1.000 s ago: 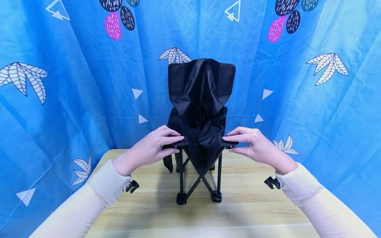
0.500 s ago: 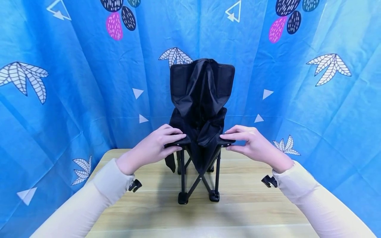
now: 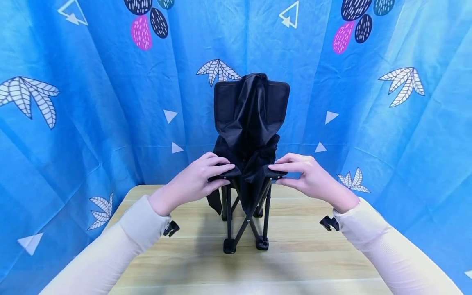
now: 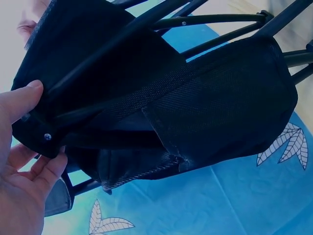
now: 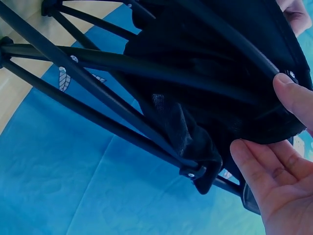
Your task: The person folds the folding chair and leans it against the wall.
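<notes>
A small black folding chair [image 3: 250, 110] stands upright on the table, partly folded, its fabric back and seat creased down the middle. My left hand [image 3: 197, 178] pinches the chair's front left corner, thumb below and fingers on top. At the front right corner, my right hand [image 3: 311, 176] grips in the same way. The left wrist view shows the thumb and fingers on either side of the dark fabric [image 4: 98, 63] near a rivet. In the right wrist view, the chair's crossed metal legs [image 5: 102, 100] run off to the left from the pinched corner.
Beneath the chair is a light wood table [image 3: 302, 262]. A blue patterned curtain [image 3: 177, 82] hangs behind and along both sides. A dark strap of fabric [image 3: 214, 203] dangles at the chair's left. Crossed legs end in black feet [image 3: 229, 246] on the tabletop.
Both hands have moved inward, toward each other, while keeping hold of the chair. Its front corners and legs have drawn closer together, and the back looks narrower.
</notes>
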`<state>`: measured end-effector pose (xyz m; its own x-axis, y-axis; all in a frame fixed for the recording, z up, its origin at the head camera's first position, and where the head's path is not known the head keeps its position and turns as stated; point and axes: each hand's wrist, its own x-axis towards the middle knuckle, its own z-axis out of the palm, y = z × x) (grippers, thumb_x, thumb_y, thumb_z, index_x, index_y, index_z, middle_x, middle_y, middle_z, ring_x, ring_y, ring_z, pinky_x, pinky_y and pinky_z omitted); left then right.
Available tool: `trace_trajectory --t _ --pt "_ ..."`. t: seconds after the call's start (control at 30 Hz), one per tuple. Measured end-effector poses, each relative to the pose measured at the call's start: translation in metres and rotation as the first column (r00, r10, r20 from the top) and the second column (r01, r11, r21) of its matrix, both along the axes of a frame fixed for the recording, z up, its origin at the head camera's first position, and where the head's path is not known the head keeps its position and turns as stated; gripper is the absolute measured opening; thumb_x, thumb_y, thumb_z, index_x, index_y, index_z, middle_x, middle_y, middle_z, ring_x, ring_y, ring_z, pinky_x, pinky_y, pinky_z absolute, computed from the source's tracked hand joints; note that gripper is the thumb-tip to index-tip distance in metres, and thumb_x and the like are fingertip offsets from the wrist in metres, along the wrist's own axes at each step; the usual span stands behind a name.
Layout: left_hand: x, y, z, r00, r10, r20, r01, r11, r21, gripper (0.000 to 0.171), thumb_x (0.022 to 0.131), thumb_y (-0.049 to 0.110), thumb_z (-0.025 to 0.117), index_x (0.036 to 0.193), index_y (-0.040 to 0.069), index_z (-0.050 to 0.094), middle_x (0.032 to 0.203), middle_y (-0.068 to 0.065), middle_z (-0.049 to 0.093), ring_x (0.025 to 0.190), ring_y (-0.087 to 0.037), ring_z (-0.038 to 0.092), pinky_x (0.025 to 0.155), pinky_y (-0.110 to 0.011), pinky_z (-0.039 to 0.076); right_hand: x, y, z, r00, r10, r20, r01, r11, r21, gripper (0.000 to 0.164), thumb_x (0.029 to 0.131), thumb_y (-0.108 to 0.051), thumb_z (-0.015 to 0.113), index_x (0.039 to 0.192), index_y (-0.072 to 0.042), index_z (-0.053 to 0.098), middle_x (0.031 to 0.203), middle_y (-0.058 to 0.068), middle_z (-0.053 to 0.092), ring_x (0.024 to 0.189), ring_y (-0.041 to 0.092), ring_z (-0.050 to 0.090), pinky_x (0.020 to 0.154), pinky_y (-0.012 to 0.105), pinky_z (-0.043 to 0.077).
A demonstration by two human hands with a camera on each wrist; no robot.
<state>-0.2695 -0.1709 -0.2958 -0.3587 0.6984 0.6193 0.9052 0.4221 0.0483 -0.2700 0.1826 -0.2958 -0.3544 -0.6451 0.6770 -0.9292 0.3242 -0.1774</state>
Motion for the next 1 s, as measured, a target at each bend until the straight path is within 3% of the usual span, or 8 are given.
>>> trace_trajectory --t 0.5,1.0 --pt "0.004 0.011 0.006 1.0 -0.008 -0.002 0.008 1.0 0.002 0.04 0.094 0.008 0.085 0.133 0.004 0.077 0.126 -0.012 0.076 0.115 -0.028 0.065 0.093 -0.039 0.062 0.004 -0.013 0.008 0.999 -0.024 0.024 0.023 1.0 0.018 0.046 0.081 0.005 0.091 0.125 -0.004 0.081 0.113 0.012 0.077 0.085 0.018 0.069 0.069 0.022 0.053" --pt "0.003 0.016 0.007 1.0 0.003 -0.008 -0.003 1.0 -0.01 0.04 0.095 0.009 0.085 0.134 0.004 0.077 0.124 -0.011 0.076 0.112 -0.026 0.063 0.088 -0.036 0.061 0.001 -0.019 0.007 1.0 -0.025 0.01 0.025 1.0 0.017 0.047 0.08 0.004 0.092 0.125 -0.006 0.081 0.114 0.011 0.077 0.085 0.015 0.066 0.07 0.024 0.051"
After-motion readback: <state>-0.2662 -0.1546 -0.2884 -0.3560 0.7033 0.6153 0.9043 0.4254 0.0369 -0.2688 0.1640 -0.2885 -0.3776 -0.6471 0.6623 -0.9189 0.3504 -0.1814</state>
